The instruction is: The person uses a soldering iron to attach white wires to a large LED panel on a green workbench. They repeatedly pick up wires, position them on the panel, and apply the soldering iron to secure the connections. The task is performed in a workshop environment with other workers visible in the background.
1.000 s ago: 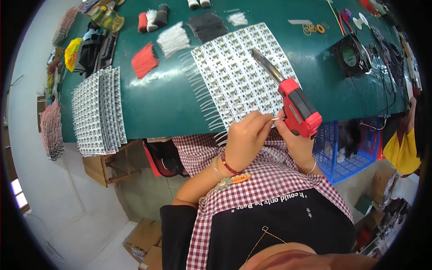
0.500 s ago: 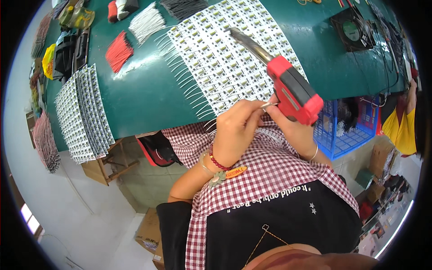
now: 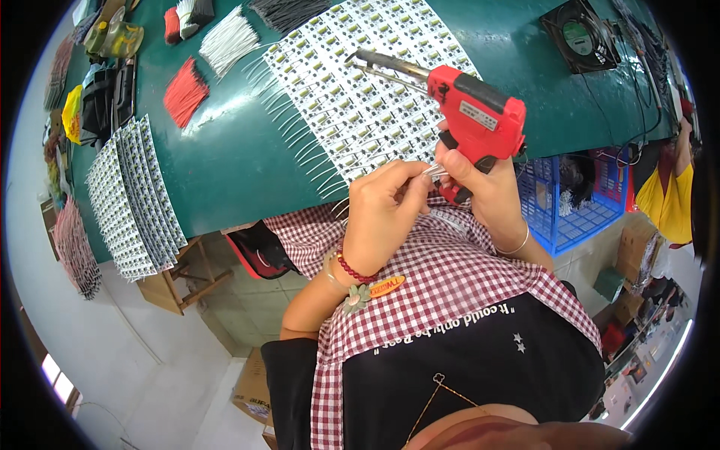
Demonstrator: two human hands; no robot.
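Note:
A red and black soldering gun [image 3: 480,118] is in my right hand [image 3: 491,202], its fingers wrapped around the handle. The gun's metal nozzle points left, above a large sheet of small circuit boards [image 3: 375,94] on the table. My left hand [image 3: 381,214] is closed in a pinch on a few short white wires [image 3: 433,172], close to my right thumb, just in front of the sheet's near edge. White wires [image 3: 307,154] stick out in a row along the sheet's left side.
On the green table [image 3: 232,165] lie bundles of red wires [image 3: 185,91], white wires [image 3: 229,41] and black wires [image 3: 289,11]. More board sheets [image 3: 135,199] overlap at the left edge. A small fan [image 3: 579,36] stands back right; a blue crate [image 3: 574,225] sits below.
The soldering gun has turned to a flatter angle, and its nozzle has swung left over the sheet. More of the white wires shows between my hands, and the whole view has shifted slightly.

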